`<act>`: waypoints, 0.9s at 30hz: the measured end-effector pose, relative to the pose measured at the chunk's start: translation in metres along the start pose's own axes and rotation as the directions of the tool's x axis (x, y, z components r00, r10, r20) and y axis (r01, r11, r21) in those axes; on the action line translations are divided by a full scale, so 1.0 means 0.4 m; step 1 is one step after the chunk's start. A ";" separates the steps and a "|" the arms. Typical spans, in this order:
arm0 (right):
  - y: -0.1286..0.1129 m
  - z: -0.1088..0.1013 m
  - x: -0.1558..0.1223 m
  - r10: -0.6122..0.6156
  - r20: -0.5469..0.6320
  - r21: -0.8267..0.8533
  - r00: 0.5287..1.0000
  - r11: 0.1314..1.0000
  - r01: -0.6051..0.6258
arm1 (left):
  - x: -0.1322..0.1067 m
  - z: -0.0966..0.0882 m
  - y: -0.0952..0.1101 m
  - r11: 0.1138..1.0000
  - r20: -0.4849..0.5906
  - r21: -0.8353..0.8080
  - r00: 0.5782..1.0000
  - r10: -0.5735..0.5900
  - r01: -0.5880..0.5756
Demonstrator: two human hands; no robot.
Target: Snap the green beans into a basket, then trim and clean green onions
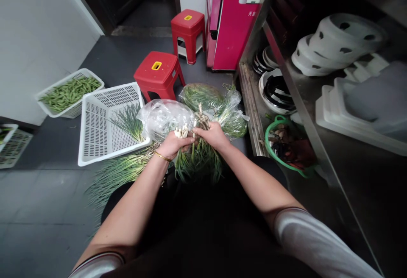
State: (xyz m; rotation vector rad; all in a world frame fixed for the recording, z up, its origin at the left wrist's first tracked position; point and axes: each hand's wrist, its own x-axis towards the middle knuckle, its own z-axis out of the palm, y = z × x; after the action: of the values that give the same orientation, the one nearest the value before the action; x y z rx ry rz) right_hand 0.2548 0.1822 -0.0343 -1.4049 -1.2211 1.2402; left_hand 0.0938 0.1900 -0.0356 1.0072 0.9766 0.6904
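My left hand is closed round a bunch of green chives, its white root ends poking out above my fingers. My right hand is closed on more chive stalks beside it, their rooty tips sticking up. Both hands are over my dark lap. More chives lie on the floor to my left. A few lie in the white slotted basket. Clear plastic bags of greens sit just beyond my hands.
Two red stools stand ahead by a pink cabinet. A white basket of green beans sits far left. A green basket of scraps and stacked dishes fill the steel shelf at right.
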 end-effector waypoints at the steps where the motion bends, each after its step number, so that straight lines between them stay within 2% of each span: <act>1: 0.005 0.004 0.000 -0.054 0.000 -0.075 0.999 0.996 0.053 | -0.001 0.003 0.002 1.000 -0.005 -0.013 1.000 0.002 -0.002; 4: 0.011 -0.008 0.011 -0.163 -0.054 -0.204 0.985 0.968 0.149 | -0.005 0.002 0.011 0.996 -0.013 -0.075 0.999 -0.046 0.045; 6: 0.005 -0.033 0.023 -0.148 -0.165 -0.157 0.975 0.980 0.122 | -0.009 -0.006 0.016 0.990 -0.006 -0.119 0.997 -0.083 0.082; 8: -0.006 -0.058 0.032 -0.071 -0.229 -0.030 0.971 0.997 0.066 | -0.012 -0.016 0.018 0.986 0.016 -0.138 0.995 -0.097 0.098; 10: -0.018 -0.066 0.031 -0.022 -0.167 0.073 0.986 0.997 0.035 | -0.015 -0.022 0.017 0.986 0.064 -0.126 0.992 -0.105 0.113; 12: -0.024 -0.053 0.022 -0.050 -0.049 0.092 0.998 0.994 0.054 | -0.015 -0.021 0.013 0.986 0.121 -0.106 0.986 -0.116 0.129; 16: -0.015 -0.001 0.000 -0.137 0.077 -0.047 0.988 0.989 0.141 | -0.011 -0.006 -0.004 0.987 0.163 -0.120 0.983 -0.084 0.104; 19: -0.006 0.010 0.000 -0.167 0.066 -0.217 0.984 0.960 0.178 | -0.009 0.003 -0.010 0.988 0.185 -0.123 0.980 -0.073 0.097; 22: -0.006 -0.015 0.016 -0.182 -0.072 -0.252 0.981 0.955 0.158 | -0.012 -0.001 0.000 0.982 0.237 -0.103 0.963 -0.128 0.156; 24: -0.012 -0.038 0.026 -0.116 -0.093 -0.189 0.989 0.977 0.097 | -0.014 -0.015 0.013 0.987 0.219 -0.062 0.967 -0.132 0.148; 26: -0.018 -0.056 0.028 0.019 0.037 -0.059 0.999 0.998 -0.017 | -0.015 -0.035 0.028 0.998 0.143 -0.004 0.987 -0.066 0.067; 27: -0.021 -0.062 0.026 0.077 0.134 0.020 0.988 0.997 -0.081 | -0.015 -0.047 0.035 1.000 0.101 0.026 0.995 -0.016 0.014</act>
State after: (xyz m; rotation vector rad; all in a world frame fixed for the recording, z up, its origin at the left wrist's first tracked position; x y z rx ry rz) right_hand 0.2786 0.1936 -0.0243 -1.3821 -1.2452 1.4185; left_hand 0.0737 0.1974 -0.0245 1.0461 0.9059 0.6099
